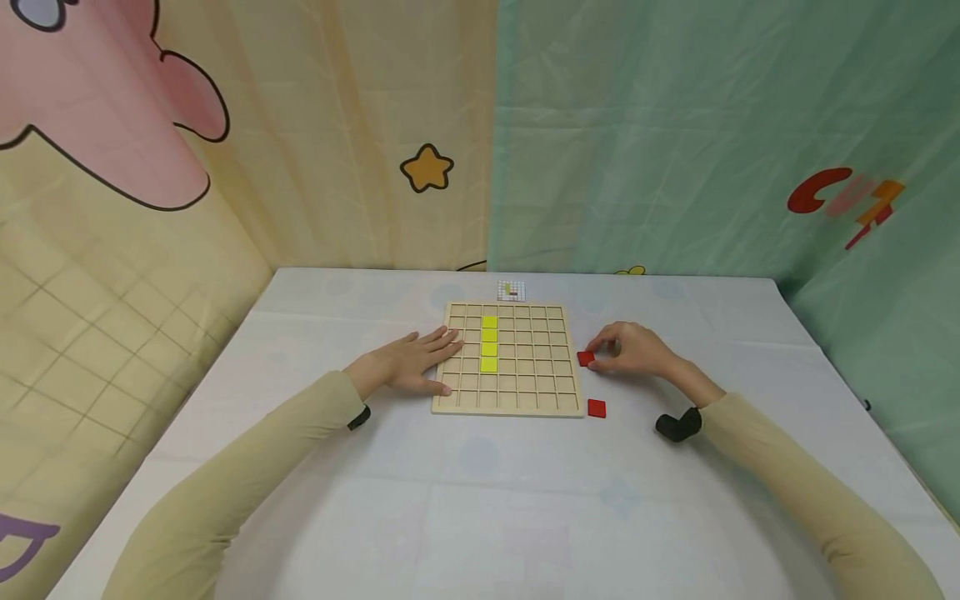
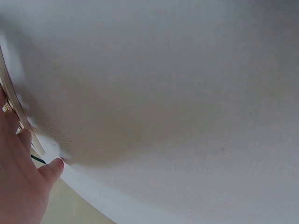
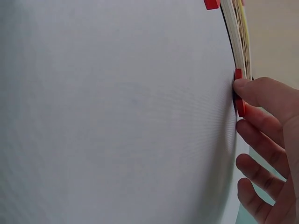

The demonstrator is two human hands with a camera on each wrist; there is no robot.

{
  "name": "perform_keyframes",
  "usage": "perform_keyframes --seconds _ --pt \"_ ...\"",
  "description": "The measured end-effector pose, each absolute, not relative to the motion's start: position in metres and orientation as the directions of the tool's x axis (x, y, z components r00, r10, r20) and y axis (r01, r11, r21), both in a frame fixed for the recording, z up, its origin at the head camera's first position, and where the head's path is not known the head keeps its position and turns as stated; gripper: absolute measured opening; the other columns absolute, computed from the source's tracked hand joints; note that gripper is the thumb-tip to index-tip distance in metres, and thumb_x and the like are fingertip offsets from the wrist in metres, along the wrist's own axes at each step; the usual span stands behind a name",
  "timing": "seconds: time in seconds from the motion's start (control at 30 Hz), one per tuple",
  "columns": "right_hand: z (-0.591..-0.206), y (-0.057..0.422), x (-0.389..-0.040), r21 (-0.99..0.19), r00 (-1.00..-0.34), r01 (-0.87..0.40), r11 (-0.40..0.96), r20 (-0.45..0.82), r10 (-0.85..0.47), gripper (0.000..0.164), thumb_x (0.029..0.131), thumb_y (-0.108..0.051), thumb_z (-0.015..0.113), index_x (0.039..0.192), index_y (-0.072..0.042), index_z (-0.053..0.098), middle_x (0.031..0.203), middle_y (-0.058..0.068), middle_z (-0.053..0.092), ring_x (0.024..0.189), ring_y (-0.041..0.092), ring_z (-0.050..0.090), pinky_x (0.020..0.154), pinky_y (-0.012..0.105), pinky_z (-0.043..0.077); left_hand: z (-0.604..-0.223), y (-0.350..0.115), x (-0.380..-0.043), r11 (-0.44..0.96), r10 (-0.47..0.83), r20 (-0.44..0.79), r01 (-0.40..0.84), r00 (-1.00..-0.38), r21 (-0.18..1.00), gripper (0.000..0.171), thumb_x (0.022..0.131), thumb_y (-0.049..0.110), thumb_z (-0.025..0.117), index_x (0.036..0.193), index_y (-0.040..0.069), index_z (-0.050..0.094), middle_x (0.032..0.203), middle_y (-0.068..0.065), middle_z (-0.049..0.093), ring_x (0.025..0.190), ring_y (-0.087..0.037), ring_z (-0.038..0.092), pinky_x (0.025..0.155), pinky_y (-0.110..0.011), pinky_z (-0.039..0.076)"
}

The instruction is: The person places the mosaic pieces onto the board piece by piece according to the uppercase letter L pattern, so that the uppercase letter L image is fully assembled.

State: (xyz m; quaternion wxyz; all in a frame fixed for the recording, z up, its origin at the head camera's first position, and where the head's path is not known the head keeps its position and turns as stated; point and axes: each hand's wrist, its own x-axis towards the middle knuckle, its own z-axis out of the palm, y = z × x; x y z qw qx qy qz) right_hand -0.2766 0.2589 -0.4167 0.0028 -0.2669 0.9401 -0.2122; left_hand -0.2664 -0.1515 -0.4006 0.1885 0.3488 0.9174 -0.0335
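A wooden grid board point(image 1: 528, 404) lies on the table, with several yellow square tiles point(image 1: 489, 342) in one column left of its middle. My left hand point(image 1: 408, 362) rests spread on the board's left edge, thumb near the lower left corner; its fingers point(image 2: 24, 140) show at the edge of the left wrist view. Beside the board's right edge, my right hand point(image 1: 633, 350) pinches a red square tile point(image 1: 586, 358) between thumb and finger; the right wrist view shows this tile point(image 3: 239, 91) tilted. Another red tile point(image 1: 596, 408) lies by the board's lower right corner.
A small card with a printed grid pattern point(image 1: 512, 291) lies behind the board. The white-covered table point(image 1: 480, 517) meets cartoon-printed curtains point(image 1: 637, 142) at the back and sides. Dark wrist devices point(image 1: 678, 425) sit under the sleeves.
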Motion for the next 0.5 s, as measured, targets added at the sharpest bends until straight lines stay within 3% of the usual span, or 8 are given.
perform_keyframes --seconds 0.5 --pt "-0.400 0.235 -0.272 -0.389 -0.880 -0.473 0.790 0.171 -0.442 0.024 0.077 -0.029 0.078 0.096 -0.014 0.077 0.085 0.000 0.074 0.064 0.011 0.050 0.051 0.023 0.038 -0.401 -0.152 -0.267 0.754 0.628 -0.371 0.653 -0.684 0.072 0.089 0.091 0.067 0.043 0.156 0.021 0.004 0.164 -0.001 -0.005 0.151 -0.023 -0.004 0.119 -0.056 0.012"
